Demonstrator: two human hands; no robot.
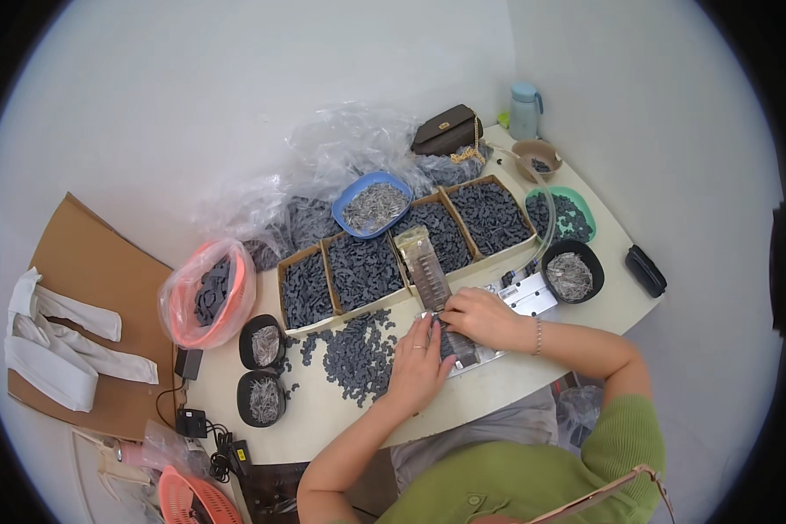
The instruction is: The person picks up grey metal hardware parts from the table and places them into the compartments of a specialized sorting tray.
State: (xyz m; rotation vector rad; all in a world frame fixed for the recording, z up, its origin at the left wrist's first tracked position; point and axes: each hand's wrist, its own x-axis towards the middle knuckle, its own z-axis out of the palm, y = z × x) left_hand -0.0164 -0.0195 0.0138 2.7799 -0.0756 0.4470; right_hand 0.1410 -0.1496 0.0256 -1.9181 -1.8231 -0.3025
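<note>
My left hand (416, 371) lies at the left end of a silver metal fixture (533, 295), its fingers stretched out on the fixture and its thumb apart. My right hand (489, 319) bends over the same spot, fingers curled together close to the left fingertips; whatever they pinch is too small to make out. Just beyond both hands, a clear-covered strip (426, 266) with a row of small parts leans against the cardboard boxes. Left of my left hand, a loose heap of small dark grey plastic pieces (358, 360) is spread on the table.
Divided cardboard boxes (279, 301) hold more grey pieces, with a blue tray (337, 218) of metal pins on top. Black bowls (243, 397) of pins stand left, another black bowl (597, 262) right. Nearby are a green bowl (592, 218), pink basket (173, 314) and black case (644, 271).
</note>
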